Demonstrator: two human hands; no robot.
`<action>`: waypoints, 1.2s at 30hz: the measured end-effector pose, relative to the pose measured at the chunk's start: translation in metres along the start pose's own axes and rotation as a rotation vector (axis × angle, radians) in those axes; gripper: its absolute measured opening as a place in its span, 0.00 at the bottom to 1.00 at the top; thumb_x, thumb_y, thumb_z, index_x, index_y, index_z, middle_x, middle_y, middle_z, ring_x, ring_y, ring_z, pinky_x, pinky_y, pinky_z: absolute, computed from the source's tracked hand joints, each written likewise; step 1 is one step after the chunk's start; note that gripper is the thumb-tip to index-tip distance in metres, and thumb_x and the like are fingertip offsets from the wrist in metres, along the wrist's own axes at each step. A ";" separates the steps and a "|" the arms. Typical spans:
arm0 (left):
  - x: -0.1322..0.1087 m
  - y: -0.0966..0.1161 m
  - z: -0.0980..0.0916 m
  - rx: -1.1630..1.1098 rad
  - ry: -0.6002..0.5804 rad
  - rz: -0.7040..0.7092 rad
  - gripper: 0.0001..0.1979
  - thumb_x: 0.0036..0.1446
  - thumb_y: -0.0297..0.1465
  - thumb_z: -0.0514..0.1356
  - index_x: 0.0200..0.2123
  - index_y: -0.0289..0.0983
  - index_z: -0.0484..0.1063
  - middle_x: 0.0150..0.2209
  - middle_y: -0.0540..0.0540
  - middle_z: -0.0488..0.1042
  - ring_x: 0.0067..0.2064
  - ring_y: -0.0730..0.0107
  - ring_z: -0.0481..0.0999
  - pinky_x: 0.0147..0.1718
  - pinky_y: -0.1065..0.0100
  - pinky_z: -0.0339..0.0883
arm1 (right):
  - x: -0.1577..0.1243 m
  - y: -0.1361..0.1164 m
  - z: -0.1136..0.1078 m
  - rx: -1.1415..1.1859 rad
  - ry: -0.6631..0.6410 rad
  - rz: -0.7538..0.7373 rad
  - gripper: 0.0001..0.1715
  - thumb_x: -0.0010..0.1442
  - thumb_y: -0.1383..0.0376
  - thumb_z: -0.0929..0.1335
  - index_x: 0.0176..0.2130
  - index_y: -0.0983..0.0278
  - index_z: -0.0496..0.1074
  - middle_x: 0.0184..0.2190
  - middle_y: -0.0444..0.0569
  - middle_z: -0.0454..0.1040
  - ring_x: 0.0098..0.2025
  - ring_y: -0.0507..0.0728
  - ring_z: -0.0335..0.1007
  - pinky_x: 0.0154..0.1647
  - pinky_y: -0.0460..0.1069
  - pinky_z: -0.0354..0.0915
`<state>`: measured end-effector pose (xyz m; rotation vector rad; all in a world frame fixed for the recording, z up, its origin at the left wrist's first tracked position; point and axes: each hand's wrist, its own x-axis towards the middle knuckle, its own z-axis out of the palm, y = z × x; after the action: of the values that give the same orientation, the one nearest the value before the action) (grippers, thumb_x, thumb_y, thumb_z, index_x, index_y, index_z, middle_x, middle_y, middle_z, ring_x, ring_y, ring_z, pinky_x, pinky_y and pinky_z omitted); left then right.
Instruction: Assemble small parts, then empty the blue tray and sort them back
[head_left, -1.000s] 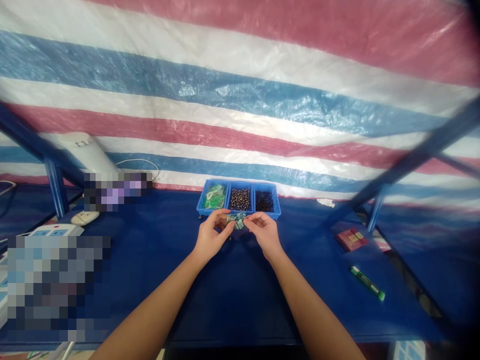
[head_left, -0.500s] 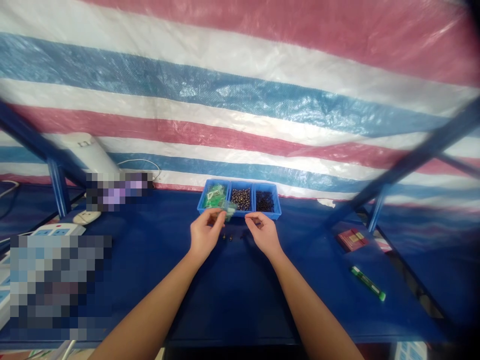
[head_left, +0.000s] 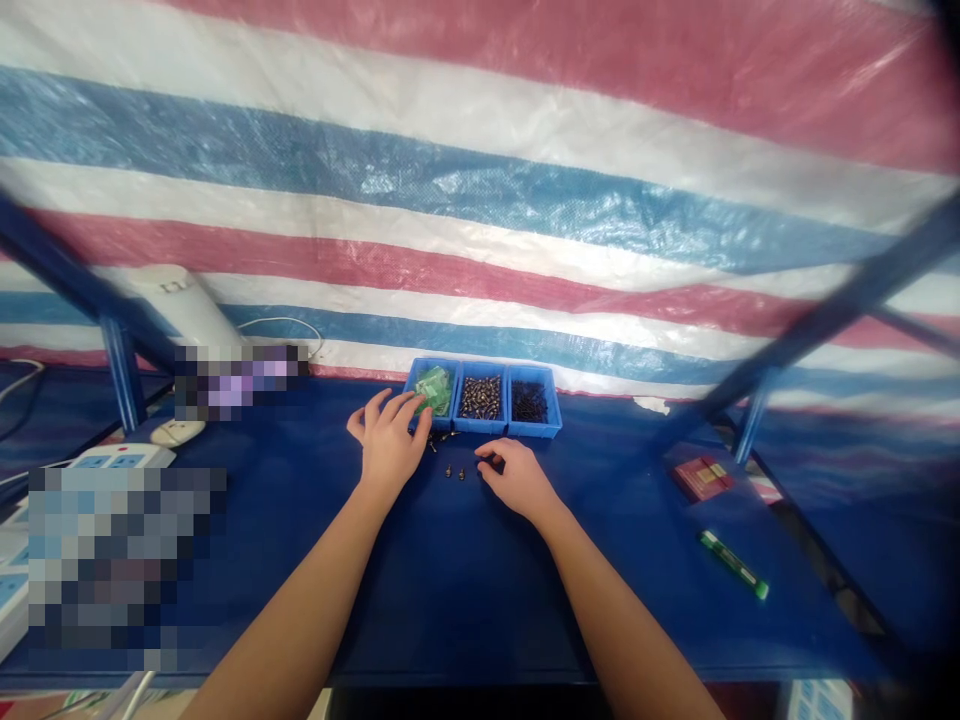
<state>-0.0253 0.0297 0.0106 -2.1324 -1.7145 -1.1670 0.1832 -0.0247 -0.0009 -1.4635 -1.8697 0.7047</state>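
Note:
My left hand is open with its fingers spread, at the front of the left blue bin, which holds green plastic bags. Small dark pieces lie on the table beside its thumb. My right hand is low over the table, fingers curled, with a gap between thumb and forefinger; a small dark part there is too small to name. Two small brass-coloured metal fittings stand between the hands. The middle bin holds similar metal fittings; black screw-like parts fill the right bin.
On the blue table lie a green tube and a dark red box to the right. A white power strip is at left, near a white cylinder. A striped sheet hangs behind.
My left hand has let go of the clear greenish bag and spread its fingers, shifting left. Small dark pieces now show by the left bin. My right hand has lowered toward the table.

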 end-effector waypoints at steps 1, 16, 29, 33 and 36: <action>0.000 0.001 -0.001 -0.007 0.001 0.015 0.14 0.63 0.35 0.56 0.49 0.41 0.75 0.51 0.42 0.76 0.59 0.49 0.65 0.56 0.47 0.44 | 0.000 0.000 0.000 -0.004 -0.014 -0.005 0.13 0.56 0.70 0.68 0.42 0.59 0.76 0.38 0.48 0.76 0.42 0.58 0.70 0.46 0.53 0.67; -0.006 0.002 0.005 0.006 -0.061 -0.001 0.11 0.62 0.34 0.55 0.45 0.38 0.74 0.52 0.40 0.75 0.59 0.45 0.64 0.55 0.44 0.45 | -0.001 0.000 -0.003 -0.077 -0.048 -0.055 0.11 0.59 0.69 0.69 0.43 0.60 0.77 0.39 0.49 0.76 0.45 0.59 0.68 0.48 0.54 0.66; -0.019 0.024 -0.002 -0.340 -0.196 0.290 0.08 0.62 0.27 0.55 0.40 0.38 0.74 0.37 0.46 0.78 0.43 0.62 0.75 0.49 0.55 0.59 | -0.005 -0.005 -0.002 -0.205 -0.049 -0.159 0.09 0.58 0.72 0.67 0.37 0.62 0.77 0.36 0.50 0.73 0.41 0.58 0.66 0.45 0.54 0.65; -0.020 0.024 -0.003 -0.442 -0.310 0.285 0.09 0.63 0.29 0.55 0.43 0.38 0.73 0.36 0.45 0.77 0.38 0.64 0.74 0.43 0.60 0.64 | -0.002 -0.010 -0.002 0.032 0.059 -0.085 0.07 0.57 0.70 0.67 0.36 0.61 0.74 0.32 0.46 0.75 0.36 0.56 0.69 0.40 0.51 0.66; -0.020 0.028 -0.008 -0.496 -0.402 0.291 0.10 0.62 0.31 0.57 0.47 0.39 0.72 0.38 0.46 0.77 0.39 0.65 0.74 0.44 0.61 0.65 | 0.000 -0.014 -0.002 0.279 0.193 0.037 0.04 0.57 0.66 0.68 0.35 0.61 0.73 0.30 0.44 0.75 0.30 0.54 0.69 0.34 0.49 0.66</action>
<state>-0.0052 0.0010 0.0117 -2.9660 -1.2520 -1.2351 0.1757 -0.0283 0.0108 -1.3377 -1.5343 0.7777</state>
